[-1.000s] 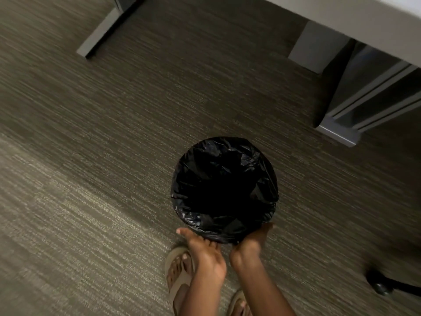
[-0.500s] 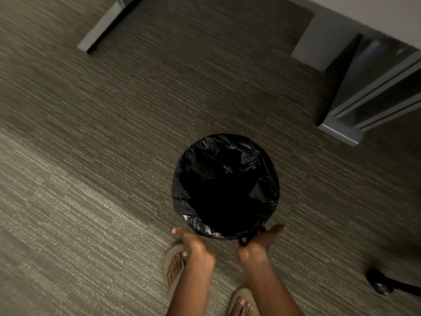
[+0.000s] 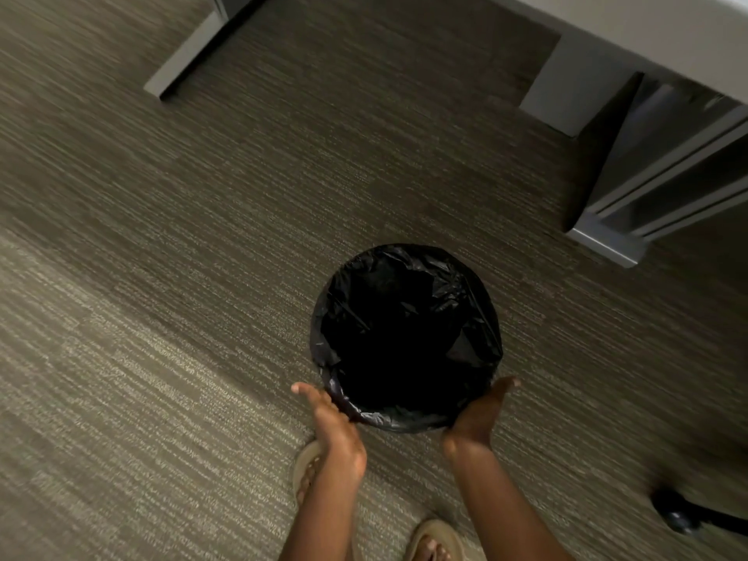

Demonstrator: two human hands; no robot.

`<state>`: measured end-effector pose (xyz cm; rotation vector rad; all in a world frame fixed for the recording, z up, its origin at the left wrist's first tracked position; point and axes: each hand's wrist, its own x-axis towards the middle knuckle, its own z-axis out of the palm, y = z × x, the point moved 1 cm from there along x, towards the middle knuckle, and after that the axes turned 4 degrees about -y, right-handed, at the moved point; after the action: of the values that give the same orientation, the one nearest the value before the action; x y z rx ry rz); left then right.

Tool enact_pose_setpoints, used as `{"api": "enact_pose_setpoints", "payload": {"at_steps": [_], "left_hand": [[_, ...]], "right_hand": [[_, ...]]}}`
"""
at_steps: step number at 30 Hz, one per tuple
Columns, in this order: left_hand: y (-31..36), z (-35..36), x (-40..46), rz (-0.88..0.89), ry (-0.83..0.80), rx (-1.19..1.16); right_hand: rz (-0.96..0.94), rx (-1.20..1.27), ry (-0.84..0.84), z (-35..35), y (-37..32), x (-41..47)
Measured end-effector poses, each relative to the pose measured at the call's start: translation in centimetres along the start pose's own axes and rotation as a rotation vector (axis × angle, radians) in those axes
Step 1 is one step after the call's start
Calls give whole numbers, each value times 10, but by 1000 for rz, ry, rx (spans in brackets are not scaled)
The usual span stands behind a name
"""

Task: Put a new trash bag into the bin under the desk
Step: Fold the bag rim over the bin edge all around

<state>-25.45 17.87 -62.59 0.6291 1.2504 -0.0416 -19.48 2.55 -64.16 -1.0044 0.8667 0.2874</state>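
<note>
Bin [image 3: 406, 423] stands on carpet [image 3: 162, 317], out in the open in front of the desk [image 3: 647, 30], not under it. Black trash bag [image 3: 404, 317] lines the bin and is folded over the whole visible rim; interior reads as solid black, contents cannot be made out. Bin wall is fully covered by bag plastic.

Left hand [image 3: 332, 423] lies flat against the near-left rim, fingers extended, touching the bag. Right hand [image 3: 477, 415] cups the near-right rim, palm against the plastic, fingers open; neither hand is clenched. Sandalled feet [image 3: 433, 540] are partly cut off at bottom edge. Chair caster [image 3: 676, 512] at lower right, blurred.
</note>
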Motion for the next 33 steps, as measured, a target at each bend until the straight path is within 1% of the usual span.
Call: {"api": "enact_pose_setpoints", "payload": {"at_steps": [2, 3, 4, 5, 6, 7, 9, 11, 13, 15, 16, 19, 20, 21, 23, 24, 26, 27, 28, 29, 31, 33], "left_hand": [[7, -12, 4, 41, 147, 183], [14, -17, 4, 114, 246, 274], [22, -22, 4, 220, 306, 348], [31, -24, 4, 332, 302, 410], [40, -24, 6, 413, 250, 467], [47, -22, 9, 452, 177, 511], [57, -10, 18, 420, 46, 571], [63, 3, 29, 323, -53, 554], [65, 14, 37, 272, -104, 565], [65, 17, 43, 285, -108, 594], [66, 17, 44, 291, -110, 601], [71, 13, 47, 264, -127, 637], [73, 12, 46, 270, -105, 667], [75, 12, 45, 307, -60, 701], [77, 11, 42, 438, 69, 754], [77, 10, 41, 498, 135, 766], [75, 6, 36, 535, 233, 740], [71, 3, 33, 523, 234, 712], [65, 1, 29, 505, 206, 693], [56, -2, 25, 479, 162, 689], [38, -6, 17, 450, 45, 732], [27, -11, 12, 468, -23, 816]], "right_hand": [[-71, -130, 159, -7, -12, 3], [-169, -261, 255, -9, -21, 5], [-299, -433, 313, -10, -31, 5], [-437, -609, 302, -8, -40, 7], [-548, -764, 219, -4, -48, 11], [-603, -877, 104, 2, -54, 17], [-564, -1027, -79, 14, -62, 31], [-494, -1109, -133, 23, -68, 46], [-485, -1155, -132, 28, -72, 57], [-472, -1172, -141, 30, -78, 67], [-429, -1165, -148, 30, -81, 73], [-223, -1099, -157, 29, -93, 87], [-227, -1077, -144, 29, -96, 88], [-290, -1063, -103, 28, -99, 89], [-464, -1048, 52, 25, -104, 86], [-516, -1028, 124, 22, -105, 83], [-528, -1011, 239, 10, -98, 74], [-508, -1030, 273, 3, -92, 69], [-482, -1053, 272, -4, -83, 62], [-450, -1060, 232, -9, -73, 55], [-373, -1035, 94, -15, -53, 38], [-375, -1049, 6, -19, -41, 26]]}}
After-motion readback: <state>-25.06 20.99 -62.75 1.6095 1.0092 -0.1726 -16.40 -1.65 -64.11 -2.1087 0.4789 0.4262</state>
